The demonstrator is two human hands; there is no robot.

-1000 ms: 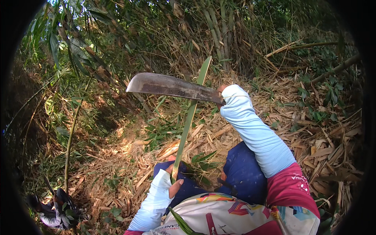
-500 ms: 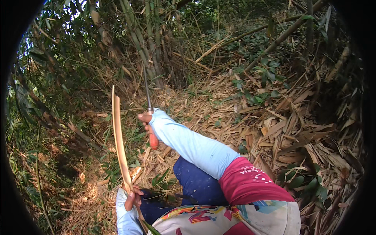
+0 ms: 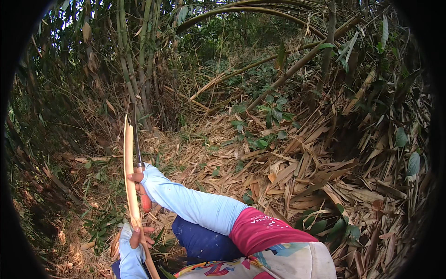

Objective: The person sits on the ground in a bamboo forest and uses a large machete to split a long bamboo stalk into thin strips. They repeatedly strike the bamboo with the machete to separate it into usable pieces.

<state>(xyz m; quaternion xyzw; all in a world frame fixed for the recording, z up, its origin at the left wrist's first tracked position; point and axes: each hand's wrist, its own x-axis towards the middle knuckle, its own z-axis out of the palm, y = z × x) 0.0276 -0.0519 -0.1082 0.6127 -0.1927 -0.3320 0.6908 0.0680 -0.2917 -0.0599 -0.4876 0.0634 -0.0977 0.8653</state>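
A long pale strip of split bamboo stands up in front of me, its lower end running down past my left wrist. My left hand is closed around its lower part. In my right hand I grip a long-bladed knife by its orange-red handle. The thin dark blade points up and away, close along the right side of the strip. My right thumb lies against the strip about midway up. Part of the blade merges with the dark background.
A clump of green bamboo stems rises ahead. Leaning stems cross at the upper right. Dry bamboo leaves cover the ground, with green plants among them. My blue-trousered knee is bent below my right arm.
My right hand has come left and down with the knife, up to the strip, its thumb now touching it. The view has turned somewhat to the right.
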